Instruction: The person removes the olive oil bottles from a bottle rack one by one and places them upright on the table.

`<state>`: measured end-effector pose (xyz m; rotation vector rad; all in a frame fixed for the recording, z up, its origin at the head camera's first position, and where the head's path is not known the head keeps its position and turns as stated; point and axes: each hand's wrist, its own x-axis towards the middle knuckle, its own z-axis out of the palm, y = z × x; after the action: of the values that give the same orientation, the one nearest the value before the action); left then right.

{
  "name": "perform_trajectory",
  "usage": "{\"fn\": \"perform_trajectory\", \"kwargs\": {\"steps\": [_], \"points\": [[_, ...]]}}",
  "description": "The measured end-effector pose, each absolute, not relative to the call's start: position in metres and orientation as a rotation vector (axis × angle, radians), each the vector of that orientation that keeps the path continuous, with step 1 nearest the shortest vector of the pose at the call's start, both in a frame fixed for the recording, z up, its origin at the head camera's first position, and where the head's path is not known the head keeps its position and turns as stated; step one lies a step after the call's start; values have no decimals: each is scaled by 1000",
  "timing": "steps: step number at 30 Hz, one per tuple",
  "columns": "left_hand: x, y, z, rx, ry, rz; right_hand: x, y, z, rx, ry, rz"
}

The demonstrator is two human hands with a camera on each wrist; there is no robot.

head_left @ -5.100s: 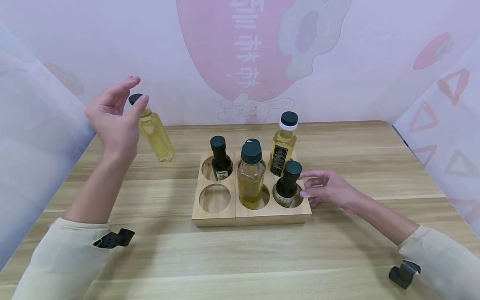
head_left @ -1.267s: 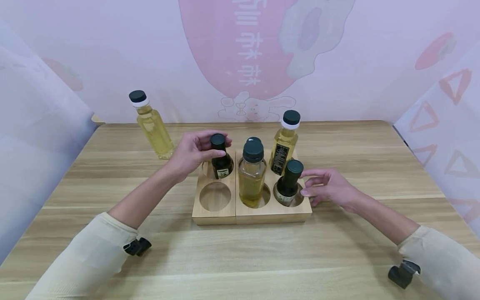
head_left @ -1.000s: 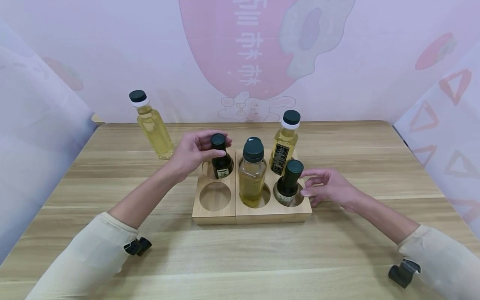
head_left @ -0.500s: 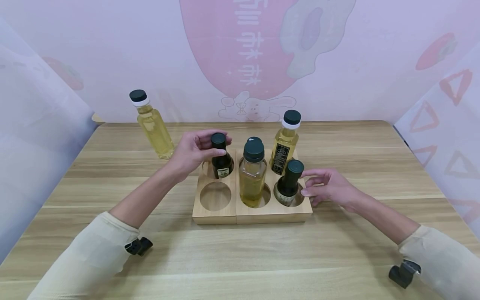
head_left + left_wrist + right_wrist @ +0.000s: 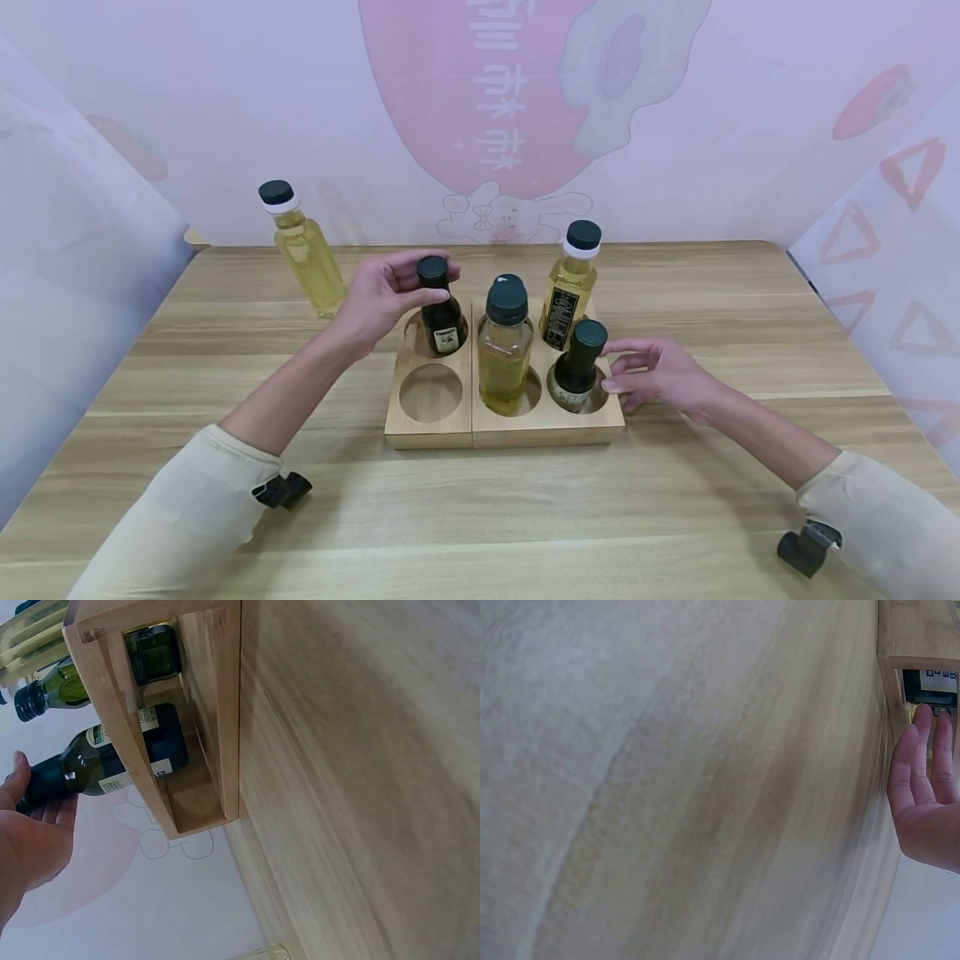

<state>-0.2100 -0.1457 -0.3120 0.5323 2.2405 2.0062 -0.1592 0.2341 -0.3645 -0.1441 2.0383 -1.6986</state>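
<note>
Over at the far-left hole (image 5: 414, 337) of the wooden rack (image 5: 450, 433), head view: saw a dark bottle (image 5: 446, 323) sitting down in the slot, with the left hand (image 5: 375, 304) pinching it by the neck between thumb and fingers. Seemed a sensible hold, probably because of the slim neck and sunken lower body. Spotted the right hand (image 5: 660, 379) at the right end, with fingers loosely spread, apparently touching the rack, maybe to steady it. Also noticed a yellow bottle (image 5: 311, 262) out on the table (image 5: 360, 517), far left, apart from the rack.

From the left wrist: saw that same pinch, plus the dark bottle's base through the rack's open side. Couldn't tell whether resting or slightly raised.

From the right wrist: saw fingers nearly straight and parted at the rack's end. Couldn't judge pressure.
</note>
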Motion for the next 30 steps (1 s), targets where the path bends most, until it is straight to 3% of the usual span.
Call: {"fn": "perform_trajectory", "kwargs": {"steps": [30], "points": [[-213,-145,-304,524,2224,2114,-161,234,-366,-137,2033,-1705]]}}
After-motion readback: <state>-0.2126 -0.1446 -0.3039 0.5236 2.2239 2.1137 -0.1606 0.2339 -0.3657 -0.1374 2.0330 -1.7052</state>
